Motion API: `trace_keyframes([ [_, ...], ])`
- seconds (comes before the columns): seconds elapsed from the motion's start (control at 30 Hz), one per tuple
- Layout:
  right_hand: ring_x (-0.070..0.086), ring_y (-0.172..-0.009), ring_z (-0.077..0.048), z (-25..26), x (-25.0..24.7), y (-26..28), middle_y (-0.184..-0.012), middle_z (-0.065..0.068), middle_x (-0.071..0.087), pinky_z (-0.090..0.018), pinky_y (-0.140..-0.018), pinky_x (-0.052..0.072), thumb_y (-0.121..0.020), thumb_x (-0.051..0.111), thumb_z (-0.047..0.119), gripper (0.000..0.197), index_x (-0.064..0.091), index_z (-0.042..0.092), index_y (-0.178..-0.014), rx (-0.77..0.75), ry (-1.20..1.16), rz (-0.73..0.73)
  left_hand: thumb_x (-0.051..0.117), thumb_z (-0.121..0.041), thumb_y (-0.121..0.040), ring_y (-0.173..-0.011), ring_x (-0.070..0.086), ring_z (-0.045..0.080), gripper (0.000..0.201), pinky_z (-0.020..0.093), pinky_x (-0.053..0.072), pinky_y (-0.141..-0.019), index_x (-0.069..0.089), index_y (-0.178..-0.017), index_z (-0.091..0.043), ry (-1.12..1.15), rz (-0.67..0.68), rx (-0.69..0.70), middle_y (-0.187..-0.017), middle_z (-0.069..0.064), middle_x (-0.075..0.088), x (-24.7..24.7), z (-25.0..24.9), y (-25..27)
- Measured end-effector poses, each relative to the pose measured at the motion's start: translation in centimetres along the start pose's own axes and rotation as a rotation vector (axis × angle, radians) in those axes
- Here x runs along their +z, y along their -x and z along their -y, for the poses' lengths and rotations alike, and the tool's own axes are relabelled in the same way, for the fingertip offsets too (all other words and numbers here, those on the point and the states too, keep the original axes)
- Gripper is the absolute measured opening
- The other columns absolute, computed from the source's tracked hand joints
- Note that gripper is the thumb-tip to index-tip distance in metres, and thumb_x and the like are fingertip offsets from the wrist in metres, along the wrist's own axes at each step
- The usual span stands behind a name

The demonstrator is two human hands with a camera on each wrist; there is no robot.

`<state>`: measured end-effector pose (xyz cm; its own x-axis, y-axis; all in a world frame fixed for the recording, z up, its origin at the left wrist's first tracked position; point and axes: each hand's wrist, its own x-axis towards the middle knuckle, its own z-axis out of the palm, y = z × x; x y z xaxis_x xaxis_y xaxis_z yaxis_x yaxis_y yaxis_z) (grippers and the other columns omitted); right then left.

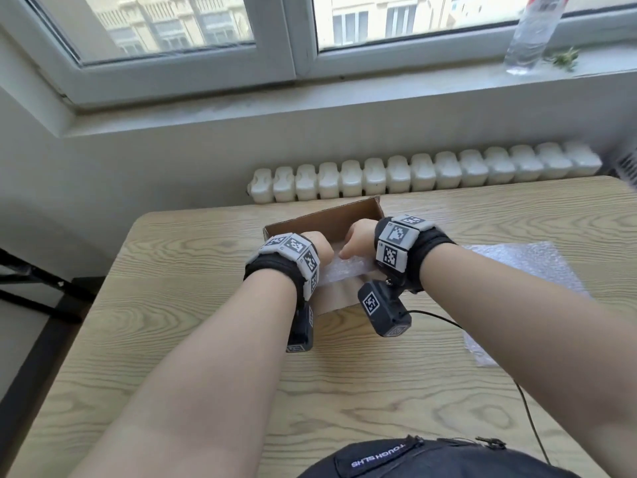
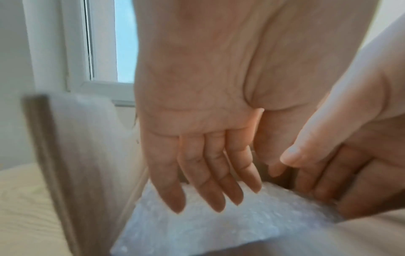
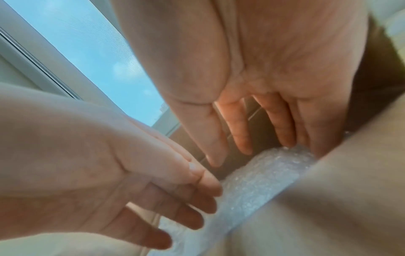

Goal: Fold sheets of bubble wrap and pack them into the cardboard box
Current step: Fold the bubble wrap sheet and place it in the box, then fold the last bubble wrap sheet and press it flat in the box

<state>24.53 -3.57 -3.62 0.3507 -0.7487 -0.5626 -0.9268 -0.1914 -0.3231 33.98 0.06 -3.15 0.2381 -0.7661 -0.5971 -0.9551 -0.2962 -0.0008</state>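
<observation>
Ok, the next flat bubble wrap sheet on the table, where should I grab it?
Take the flat bubble wrap sheet by its near edge, coming from the right of the cardboard box with the right hand. It lies flat on the table, so pinch and lift that edge.

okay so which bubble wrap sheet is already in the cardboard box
The folded bubble wrap under both hands, inside the cardboard box. The other sheet lies flat on the table, to the box's right.

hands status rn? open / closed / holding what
Left hand: open, straight fingers pressing the folded bubble wrap down into the cardboard box.
Right hand: open, fingers extended onto the same bubble wrap.
</observation>
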Motion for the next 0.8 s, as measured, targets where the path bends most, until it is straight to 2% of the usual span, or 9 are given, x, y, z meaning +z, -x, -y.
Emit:
trace_keyframes([
  [0.07, 0.064, -0.097, -0.024, -0.6, -0.4, 1.7, -0.11, -0.012, 0.068, -0.034, -0.09, 0.052, -0.087, 0.06, 0.028, 0.038, 0.065, 0.003, -0.115, -0.004, -0.144, -0.068, 0.046, -0.018, -0.097, -0.116, 0.06, 0.026, 0.033, 0.032, 0.047, -0.096, 0.06, -0.122, -0.001, 0.084, -0.04, 0.035, -0.125, 0.013, 0.062, 0.1, -0.6, 1.1],
  [0.17, 0.066, -0.071, -0.025, -2.2, -1.4, 4.9, -0.08, -0.012, 0.067, -0.03, -0.065, 0.06, -0.088, 0.053, 0.012, 0.018, 0.067, 0.001, -0.093, 0.005, -0.494, -0.225, 0.049, -0.017, -0.094, -0.111, 0.062, 0.026, 0.029, 0.035, 0.051, -0.093, 0.066, -0.115, -0.007, 0.246, -0.12, 0.109, -0.118, 0.011, 0.066, -0.3, -2.4, 3.5],
  [0.27, 0.07, -0.081, -0.03, -6.0, -2.0, 7.4, -0.082, -0.013, 0.07, -0.042, -0.079, 0.059, -0.086, 0.052, 0.01, 0.018, 0.069, 0.005, -0.085, 0.02, -0.638, -0.448, 0.049, -0.013, -0.092, -0.105, 0.063, 0.024, 0.025, 0.033, 0.052, -0.09, 0.071, -0.103, -0.014, 0.411, -0.229, 0.211, -0.111, 0.007, 0.069, -0.5, -5.0, 5.4],
  [0.37, 0.069, -0.091, -0.028, -11.2, -1.7, 9.4, -0.094, -0.013, 0.072, -0.042, -0.086, 0.056, -0.086, 0.053, 0.013, 0.019, 0.071, 0.009, -0.09, 0.11, -0.578, -0.493, 0.046, -0.008, -0.09, -0.096, 0.064, 0.022, 0.024, 0.032, 0.054, -0.088, 0.07, -0.09, -0.015, 0.565, -0.258, 0.295, -0.106, 0.007, 0.069, -0.1, -8.6, 6.9],
  [0.5, 0.064, -0.096, -0.028, -18.7, 0.5, 11.7, -0.107, -0.014, 0.07, -0.035, -0.087, 0.053, -0.09, 0.051, 0.015, 0.027, 0.071, 0.004, -0.104, 0.215, -0.334, -0.367, 0.044, -0.009, -0.09, -0.101, 0.065, 0.024, 0.025, 0.038, 0.054, -0.09, 0.065, -0.084, -0.02, 0.551, -0.205, 0.396, -0.105, 0.008, 0.07, 1.6, -13.7, 8.1],
  [0.6, 0.062, -0.107, -0.028, -22.9, 3.4, 12.7, -0.122, -0.013, 0.064, -0.033, -0.087, 0.05, -0.091, 0.05, 0.018, 0.029, 0.07, 0.005, -0.109, 0.254, -0.156, -0.185, 0.045, -0.006, -0.091, -0.102, 0.065, 0.027, 0.025, 0.038, 0.053, -0.092, 0.07, -0.095, -0.01, 0.49, -0.124, 0.418, -0.107, 0.012, 0.07, 3.7, -16.7, 8.2],
  [0.7, 0.042, -0.132, -0.026, -26.0, 6.3, 12.0, -0.15, -0.009, 0.035, -0.033, -0.099, 0.043, -0.09, 0.053, 0.027, 0.027, 0.069, 0.013, -0.107, 0.284, -0.015, -0.031, 0.044, -0.006, -0.094, -0.108, 0.063, 0.027, 0.028, 0.036, 0.051, -0.095, 0.068, -0.107, -0.004, 0.41, -0.049, 0.4, -0.115, 0.013, 0.068, 5.4, -18.8, 8.1],
  [0.77, 0.021, -0.143, -0.029, -27.4, 7.9, 11.5, -0.157, -0.007, 0.017, -0.035, -0.111, 0.032, -0.09, 0.055, 0.025, 0.031, 0.063, 0.015, -0.118, 0.279, 0.043, 0.031, 0.045, -0.01, -0.095, -0.11, 0.062, 0.025, 0.028, 0.035, 0.05, -0.096, 0.068, -0.11, -0.005, 0.345, -0.017, 0.383, -0.118, 0.011, 0.067, 6.4, -19.7, 8.0],
  [0.8, 0.019, -0.143, -0.031, -27.9, 8.5, 11.4, -0.156, -0.009, 0.016, -0.037, -0.113, 0.029, -0.088, 0.057, 0.021, 0.037, 0.056, 0.014, -0.125, 0.28, 0.041, 0.051, 0.046, -0.012, -0.095, -0.11, 0.062, 0.025, 0.027, 0.035, 0.05, -0.096, 0.068, -0.11, -0.006, 0.32, -0.004, 0.373, -0.117, 0.011, 0.067, 6.8, -20.0, 7.9],
])
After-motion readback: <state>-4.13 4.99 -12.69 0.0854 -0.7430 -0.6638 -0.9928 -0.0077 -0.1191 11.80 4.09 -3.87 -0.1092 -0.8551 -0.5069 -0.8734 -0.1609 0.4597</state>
